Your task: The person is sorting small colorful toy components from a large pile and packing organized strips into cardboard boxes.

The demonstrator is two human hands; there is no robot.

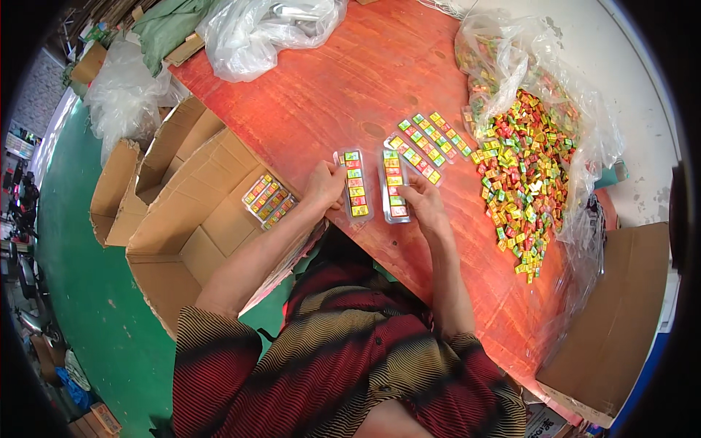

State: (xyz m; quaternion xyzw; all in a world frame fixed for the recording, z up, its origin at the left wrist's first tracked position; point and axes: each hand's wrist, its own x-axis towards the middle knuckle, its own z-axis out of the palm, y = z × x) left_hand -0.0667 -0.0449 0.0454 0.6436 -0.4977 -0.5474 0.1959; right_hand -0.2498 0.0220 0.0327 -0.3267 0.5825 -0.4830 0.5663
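My left hand [326,187] is closed at the left edge of a narrow clear plastic tray [369,204] holding a row of small red, yellow and green wrapped cubes. Just to its right, my right hand [427,208] pinches the side of a second clear tray [385,193], filled the same way; it looks thicker, perhaps stacked on others. Both trays are on the red wooden table. Beyond my right hand, several more filled strips [438,135] lie slanted side by side. The fingertips under the tray edges are partly hidden.
A big heap of loose wrapped cubes [522,175] spills from a clear plastic bag [496,51] on the right of the table [350,95]. Left of the table, an open cardboard box [204,175] holds filled trays [269,201]. More plastic bags [255,36] lie at the far edge.
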